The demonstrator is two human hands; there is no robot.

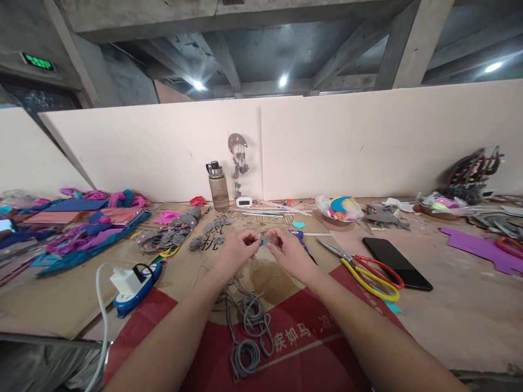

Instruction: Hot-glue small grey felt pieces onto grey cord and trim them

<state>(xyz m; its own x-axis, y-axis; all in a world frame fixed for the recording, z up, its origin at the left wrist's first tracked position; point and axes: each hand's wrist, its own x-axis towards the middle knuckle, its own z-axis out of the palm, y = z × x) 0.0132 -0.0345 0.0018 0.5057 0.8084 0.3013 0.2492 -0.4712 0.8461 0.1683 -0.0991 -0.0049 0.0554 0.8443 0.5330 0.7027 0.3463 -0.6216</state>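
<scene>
Over the cardboard in the middle, my left hand (241, 252) and my right hand (287, 252) are close together, fingertips pinched. Between them is a small teal piece (262, 243), too small to make out well; the fingertips of both hands meet at it. Loops of grey cord (251, 316) lie below my hands on the cardboard sheet (302, 310). Left of my left hand are small grey pieces (196, 243). A blue-handled tool (297, 234) lies partly hidden behind my right hand.
Scissors with red and yellow handles (368, 272) lie beside a black phone (396, 263) on the right. A power strip (137, 291) with a white plug is on the left. A bottle (218, 190) and small clock (244, 202) stand at the back, near a hanging grey ornament (237, 144).
</scene>
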